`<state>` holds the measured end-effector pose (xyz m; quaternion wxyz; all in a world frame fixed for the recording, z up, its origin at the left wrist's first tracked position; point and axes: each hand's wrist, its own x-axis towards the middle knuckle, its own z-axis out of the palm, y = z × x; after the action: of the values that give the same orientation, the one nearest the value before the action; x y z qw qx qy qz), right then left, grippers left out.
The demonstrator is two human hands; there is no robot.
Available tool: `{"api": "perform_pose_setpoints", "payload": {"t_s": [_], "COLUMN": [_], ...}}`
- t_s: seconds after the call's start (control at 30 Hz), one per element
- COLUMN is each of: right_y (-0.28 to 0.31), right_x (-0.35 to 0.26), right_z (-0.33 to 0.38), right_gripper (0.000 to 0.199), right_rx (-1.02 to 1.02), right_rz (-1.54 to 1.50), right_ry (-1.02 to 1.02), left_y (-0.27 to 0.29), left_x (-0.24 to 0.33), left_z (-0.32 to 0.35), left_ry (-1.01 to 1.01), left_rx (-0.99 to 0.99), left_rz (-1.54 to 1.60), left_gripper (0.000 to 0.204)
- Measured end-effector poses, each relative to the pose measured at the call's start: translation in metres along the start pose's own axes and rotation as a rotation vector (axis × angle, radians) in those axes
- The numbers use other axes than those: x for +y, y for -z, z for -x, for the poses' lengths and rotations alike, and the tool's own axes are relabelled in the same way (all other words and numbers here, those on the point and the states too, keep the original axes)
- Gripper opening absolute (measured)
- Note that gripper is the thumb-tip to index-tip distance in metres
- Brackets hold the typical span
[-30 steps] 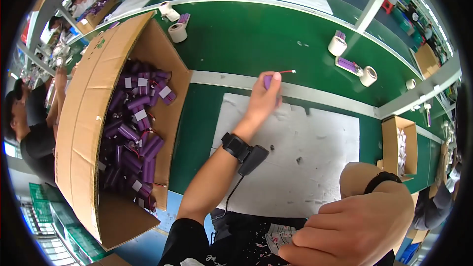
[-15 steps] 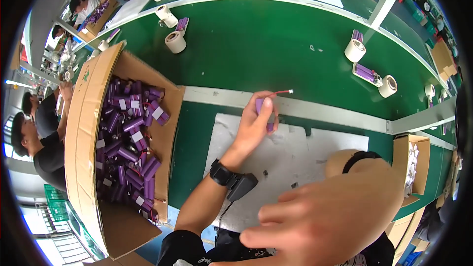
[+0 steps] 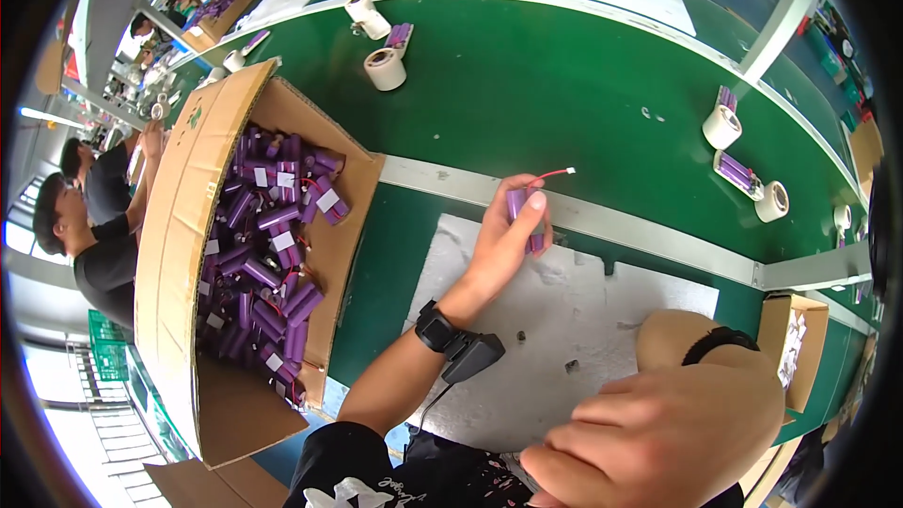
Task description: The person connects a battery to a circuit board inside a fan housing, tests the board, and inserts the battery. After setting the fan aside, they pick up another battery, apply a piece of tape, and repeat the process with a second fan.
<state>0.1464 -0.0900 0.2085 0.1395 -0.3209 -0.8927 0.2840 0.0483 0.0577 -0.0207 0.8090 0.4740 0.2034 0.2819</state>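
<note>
- The left hand (image 3: 503,245) is closed around a purple battery pack (image 3: 523,214), held over the grey mat (image 3: 564,339) near the counter's (image 3: 527,85) metal strip; a red wire (image 3: 553,176) sticks out from the pack's top.
- The right hand (image 3: 658,437) sits close to the camera, fingers curled; whether it holds anything cannot be told.
- A cardboard box (image 3: 179,226) of purple packs stands at the counter's left edge.
- Tape rolls (image 3: 386,69) lie farther back.

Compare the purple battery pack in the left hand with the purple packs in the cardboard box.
The purple battery pack is single, gripped upright by the left hand, its red wire free. The purple packs lie heaped, crisscrossed in the cardboard box, untouched. Both share purple wrap and red wires.
</note>
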Motion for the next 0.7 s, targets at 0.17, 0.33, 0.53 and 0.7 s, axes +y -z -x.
{"api": "perform_pose_setpoints", "payload": {"t_s": [0.17,0.33,0.53,0.7], "right_y": [-0.004,0.007,0.031,0.067], "right_x": [0.001,0.014,0.039,0.087], "right_z": [0.013,0.021,0.009,-0.009], "right_gripper": [0.028,0.041,0.028,0.025], "right_rx": [0.101,0.124,0.191,-0.236], "right_rz": [-0.009,-0.159,-0.42,-0.494], "right_ry": [0.093,0.253,0.644,0.495], "left_y": [-0.001,-0.002,-0.004,-0.011], "left_x": [0.002,0.003,-0.003,-0.013], "left_z": [0.0,-0.004,-0.008,-0.017], "left_ry": [0.035,0.04,-0.005,-0.027], "left_rx": [-0.008,-0.007,0.056,0.176], "left_rz": [-0.003,0.015,0.076,0.256], "left_gripper": [0.034,0.035,0.037,0.041]}}
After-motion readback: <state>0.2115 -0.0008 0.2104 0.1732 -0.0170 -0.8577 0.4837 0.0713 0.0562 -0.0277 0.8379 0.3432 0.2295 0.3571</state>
